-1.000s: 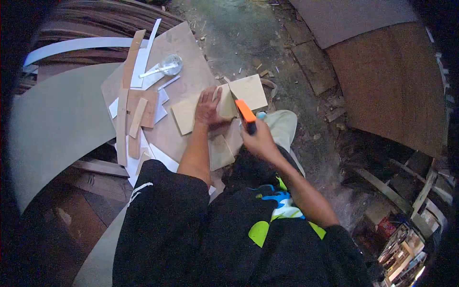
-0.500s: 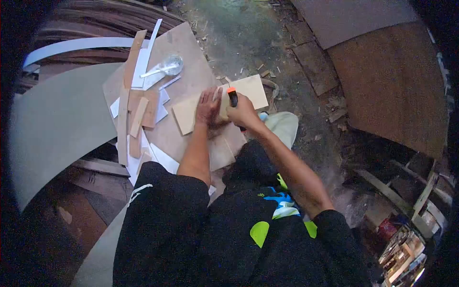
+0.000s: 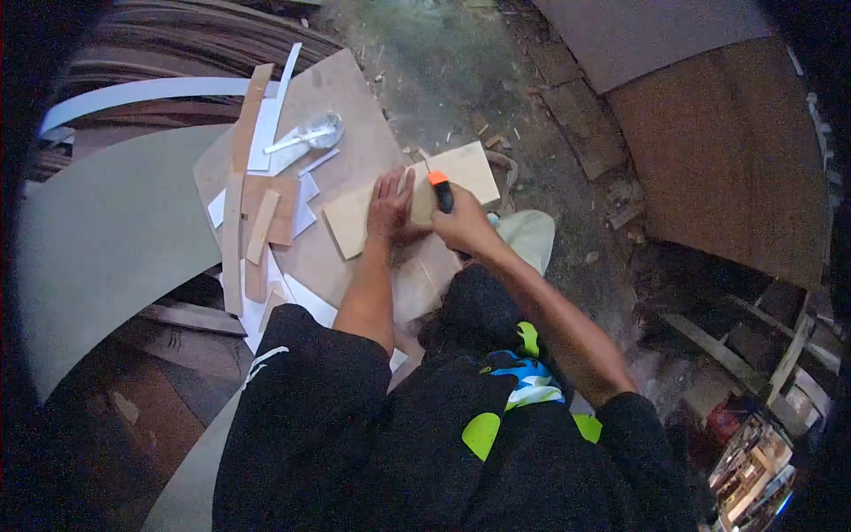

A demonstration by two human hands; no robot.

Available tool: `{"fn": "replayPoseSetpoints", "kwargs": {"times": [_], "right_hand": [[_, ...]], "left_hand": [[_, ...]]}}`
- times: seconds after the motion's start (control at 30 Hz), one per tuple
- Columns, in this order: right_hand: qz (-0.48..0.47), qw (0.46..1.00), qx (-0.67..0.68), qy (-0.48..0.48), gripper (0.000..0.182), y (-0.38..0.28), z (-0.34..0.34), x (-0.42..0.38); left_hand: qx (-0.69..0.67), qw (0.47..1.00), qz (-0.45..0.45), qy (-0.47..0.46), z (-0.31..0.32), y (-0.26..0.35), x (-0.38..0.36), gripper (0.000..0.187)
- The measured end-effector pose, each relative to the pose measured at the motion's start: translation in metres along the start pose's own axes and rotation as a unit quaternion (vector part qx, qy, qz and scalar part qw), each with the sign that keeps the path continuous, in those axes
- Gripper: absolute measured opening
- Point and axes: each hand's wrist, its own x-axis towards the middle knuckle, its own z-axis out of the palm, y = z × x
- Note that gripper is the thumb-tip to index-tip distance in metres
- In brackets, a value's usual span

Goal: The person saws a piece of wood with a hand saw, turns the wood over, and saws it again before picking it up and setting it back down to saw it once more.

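Observation:
A pale wooden board (image 3: 466,172) lies at a slant across the near right part of a plywood work surface (image 3: 346,89). My left hand (image 3: 390,206) rests flat on the board, fingers stretched out and pressing down. Just right of it, my right hand (image 3: 463,222) is closed around the black and orange handle of a hand saw (image 3: 440,184). A thin dark line runs across the board beyond the handle. The blade is seen nearly edge-on, and my hand hides most of it.
Wood strips (image 3: 233,208) and white offcuts (image 3: 306,199) lie on the left of the plywood. A clear round container (image 3: 326,130) stands farther back. A large grey curved panel (image 3: 115,239) sits at left, brown sheets (image 3: 718,151) at right. Wood scraps litter the floor (image 3: 425,66).
My right hand has drawn the saw handle slightly toward me and to the right. My left hand stays on the board. The whole view has shifted a little.

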Motion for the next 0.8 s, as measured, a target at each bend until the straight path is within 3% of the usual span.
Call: {"fn": "replayPoseSetpoints", "kwargs": {"times": [0.07,0.13,0.23,0.3,0.37,0.43,0.53,0.8], "right_hand": [[-0.070,0.997,-0.012,0.009,0.026,0.000,-0.019,-0.022],[0.057,0.997,-0.010,-0.057,0.025,-0.045,-0.048,-0.052],[-0.042,0.999,-0.004,-0.013,0.031,0.017,-0.019,-0.033],[-0.114,0.993,0.009,0.039,0.034,0.034,0.009,0.000],[-0.077,0.995,-0.026,0.049,0.024,0.036,0.009,0.006],[-0.013,1.000,0.006,0.012,0.022,0.021,-0.005,-0.008],[-0.024,0.999,0.037,-0.031,0.025,-0.024,-0.032,-0.054],[-0.008,0.990,0.128,-0.060,0.028,-0.099,-0.093,-0.167]], "left_hand": [[-0.004,1.000,-0.011,0.004,0.000,-0.001,0.004,0.111],[-0.005,1.000,-0.009,-0.002,0.006,0.000,-0.004,0.107],[0.027,1.000,0.000,0.014,0.015,-0.003,-0.003,0.099],[0.047,0.998,0.013,0.027,0.021,-0.005,-0.001,0.111],[0.043,0.999,0.016,0.024,0.025,-0.011,-0.004,0.119],[0.011,1.000,0.007,0.016,0.025,-0.009,-0.004,0.120],[0.098,0.995,0.014,0.013,0.024,-0.009,-0.006,0.103],[-0.031,0.999,0.003,0.020,0.001,0.008,-0.003,0.119]]}}
